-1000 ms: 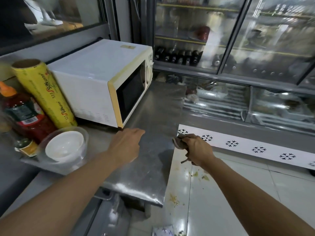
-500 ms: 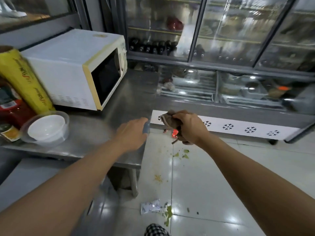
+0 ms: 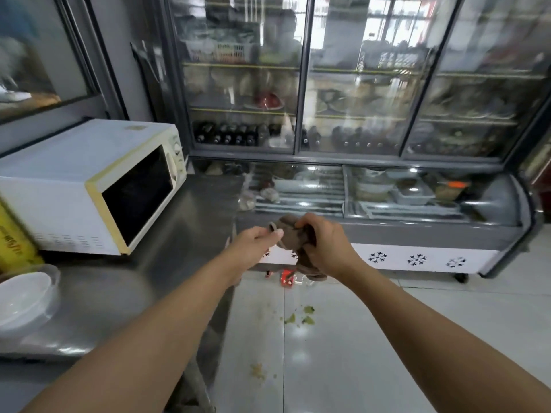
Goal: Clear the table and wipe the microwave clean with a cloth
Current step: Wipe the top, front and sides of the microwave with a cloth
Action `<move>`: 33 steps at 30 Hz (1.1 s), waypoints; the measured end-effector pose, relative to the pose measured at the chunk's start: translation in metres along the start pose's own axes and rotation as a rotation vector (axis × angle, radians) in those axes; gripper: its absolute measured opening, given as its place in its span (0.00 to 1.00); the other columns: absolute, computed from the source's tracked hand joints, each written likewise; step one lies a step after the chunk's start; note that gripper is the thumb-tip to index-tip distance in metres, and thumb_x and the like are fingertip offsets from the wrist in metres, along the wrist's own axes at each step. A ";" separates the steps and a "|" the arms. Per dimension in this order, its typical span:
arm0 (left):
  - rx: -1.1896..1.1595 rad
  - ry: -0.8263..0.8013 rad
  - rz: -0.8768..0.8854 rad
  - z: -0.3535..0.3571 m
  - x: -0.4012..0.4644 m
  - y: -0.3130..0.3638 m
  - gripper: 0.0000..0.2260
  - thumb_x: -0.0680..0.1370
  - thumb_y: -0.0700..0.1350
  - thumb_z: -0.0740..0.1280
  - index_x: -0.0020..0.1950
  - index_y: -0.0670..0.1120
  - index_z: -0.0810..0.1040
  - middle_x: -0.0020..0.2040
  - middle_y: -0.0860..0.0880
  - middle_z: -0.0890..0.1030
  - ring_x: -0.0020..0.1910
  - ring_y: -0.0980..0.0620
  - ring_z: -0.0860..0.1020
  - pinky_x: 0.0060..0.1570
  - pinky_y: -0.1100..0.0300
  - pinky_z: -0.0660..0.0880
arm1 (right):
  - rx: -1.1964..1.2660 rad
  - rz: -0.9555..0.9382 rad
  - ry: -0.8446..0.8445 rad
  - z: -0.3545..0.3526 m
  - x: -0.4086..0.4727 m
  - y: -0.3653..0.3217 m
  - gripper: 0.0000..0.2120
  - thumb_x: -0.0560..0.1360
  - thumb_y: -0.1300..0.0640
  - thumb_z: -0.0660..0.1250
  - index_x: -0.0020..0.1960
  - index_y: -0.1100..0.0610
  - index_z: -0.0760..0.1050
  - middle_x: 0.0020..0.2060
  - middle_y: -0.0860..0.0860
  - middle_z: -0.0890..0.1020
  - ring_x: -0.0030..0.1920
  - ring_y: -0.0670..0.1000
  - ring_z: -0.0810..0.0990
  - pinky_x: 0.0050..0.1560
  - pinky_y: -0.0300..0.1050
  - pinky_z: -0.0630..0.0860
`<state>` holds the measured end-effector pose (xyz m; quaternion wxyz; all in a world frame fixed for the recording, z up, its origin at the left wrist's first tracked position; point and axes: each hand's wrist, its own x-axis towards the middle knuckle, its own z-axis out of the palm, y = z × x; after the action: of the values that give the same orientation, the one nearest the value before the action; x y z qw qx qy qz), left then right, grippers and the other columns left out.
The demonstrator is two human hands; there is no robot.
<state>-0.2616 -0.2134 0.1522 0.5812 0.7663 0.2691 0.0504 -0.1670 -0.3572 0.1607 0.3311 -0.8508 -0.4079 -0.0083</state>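
Note:
A white microwave (image 3: pixel 68 180) with a yellowed front frame and a dark door stands on the steel table (image 3: pixel 155 263) at the left. A brown cloth (image 3: pixel 290 235) hangs bunched in the air past the table's right edge. My right hand (image 3: pixel 323 248) grips the cloth's middle from the right. My left hand (image 3: pixel 256 242) pinches the cloth's upper left corner. Both hands are at the same height, right of the microwave and apart from it.
A white bowl inside a clear bowl (image 3: pixel 25 299) sits at the table's left front, behind it a yellow wrap roll (image 3: pixel 15 236). A glass display fridge (image 3: pixel 372 180) fills the back. Food scraps (image 3: pixel 301 317) and a red wrapper (image 3: pixel 286 277) lie on the tiled floor.
My left hand has left the table's edge and taken hold of the cloth's corner. Both hands rose with the cloth. The camera view has swung right and up.

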 end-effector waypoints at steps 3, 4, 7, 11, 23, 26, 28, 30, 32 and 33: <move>-0.172 -0.066 -0.070 0.044 0.021 0.021 0.12 0.78 0.52 0.64 0.57 0.48 0.78 0.51 0.53 0.82 0.52 0.57 0.78 0.40 0.61 0.67 | 0.038 -0.056 -0.018 -0.021 0.007 0.039 0.19 0.66 0.73 0.62 0.55 0.62 0.74 0.49 0.57 0.79 0.46 0.54 0.76 0.42 0.39 0.71; -0.227 -0.047 -0.098 0.060 0.028 0.028 0.08 0.78 0.49 0.64 0.55 0.49 0.79 0.50 0.52 0.82 0.50 0.58 0.79 0.40 0.60 0.67 | 0.053 -0.069 -0.027 -0.029 0.010 0.055 0.18 0.66 0.73 0.62 0.54 0.62 0.74 0.49 0.57 0.79 0.45 0.54 0.76 0.41 0.39 0.70; -0.298 0.039 -0.152 0.108 0.051 0.050 0.05 0.78 0.42 0.65 0.52 0.46 0.79 0.46 0.50 0.82 0.45 0.56 0.79 0.48 0.57 0.67 | 0.096 -0.097 -0.068 -0.053 0.019 0.108 0.18 0.66 0.72 0.63 0.54 0.61 0.73 0.50 0.55 0.77 0.45 0.51 0.74 0.40 0.35 0.67; -0.329 0.154 -0.133 0.160 0.076 0.086 0.06 0.79 0.37 0.62 0.53 0.44 0.77 0.47 0.47 0.79 0.42 0.54 0.77 0.43 0.64 0.72 | 0.129 -0.115 -0.185 -0.083 0.033 0.171 0.19 0.67 0.68 0.68 0.54 0.55 0.70 0.51 0.48 0.73 0.49 0.47 0.71 0.43 0.33 0.66; -0.246 0.375 -0.018 0.200 0.145 0.145 0.18 0.82 0.40 0.55 0.72 0.39 0.64 0.68 0.46 0.70 0.65 0.51 0.70 0.59 0.63 0.69 | 0.722 0.320 -0.429 -0.106 0.106 0.261 0.33 0.69 0.64 0.72 0.69 0.54 0.62 0.64 0.51 0.69 0.62 0.51 0.69 0.59 0.45 0.69; -0.410 0.404 -0.022 0.183 0.166 0.141 0.20 0.82 0.42 0.55 0.75 0.44 0.61 0.72 0.47 0.68 0.68 0.48 0.70 0.68 0.53 0.66 | 0.707 0.416 -0.502 -0.096 0.126 0.275 0.31 0.72 0.62 0.70 0.71 0.56 0.61 0.66 0.53 0.70 0.60 0.51 0.71 0.56 0.45 0.66; -0.564 0.434 -0.043 0.172 0.184 0.138 0.18 0.82 0.42 0.56 0.73 0.47 0.66 0.66 0.46 0.74 0.63 0.47 0.74 0.65 0.48 0.69 | 0.795 0.477 -0.597 -0.086 0.142 0.282 0.31 0.73 0.60 0.68 0.72 0.56 0.60 0.66 0.53 0.71 0.63 0.52 0.71 0.57 0.47 0.66; -0.658 0.440 -0.044 0.162 0.203 0.136 0.16 0.82 0.42 0.57 0.69 0.46 0.70 0.61 0.44 0.78 0.59 0.46 0.77 0.63 0.47 0.71 | 0.974 0.527 -0.676 -0.076 0.165 0.285 0.30 0.74 0.61 0.66 0.73 0.56 0.59 0.66 0.56 0.72 0.66 0.54 0.70 0.55 0.47 0.68; -0.690 0.441 -0.034 0.150 0.228 0.132 0.15 0.82 0.42 0.57 0.68 0.43 0.72 0.60 0.42 0.78 0.58 0.44 0.77 0.62 0.47 0.71 | 1.086 0.519 -0.708 -0.064 0.193 0.284 0.26 0.75 0.62 0.63 0.72 0.58 0.61 0.64 0.56 0.75 0.65 0.53 0.72 0.53 0.46 0.68; -0.697 0.444 -0.036 0.144 0.242 0.131 0.15 0.82 0.42 0.57 0.67 0.42 0.72 0.60 0.40 0.78 0.58 0.43 0.77 0.62 0.46 0.70 | 1.123 0.507 -0.726 -0.058 0.209 0.284 0.25 0.76 0.62 0.61 0.72 0.58 0.62 0.60 0.54 0.77 0.61 0.52 0.75 0.55 0.47 0.67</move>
<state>0.0469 -0.2471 0.1691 0.7344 0.4893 0.3680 0.2928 0.1858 -0.3738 0.1077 0.5542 -0.5696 -0.2247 0.5638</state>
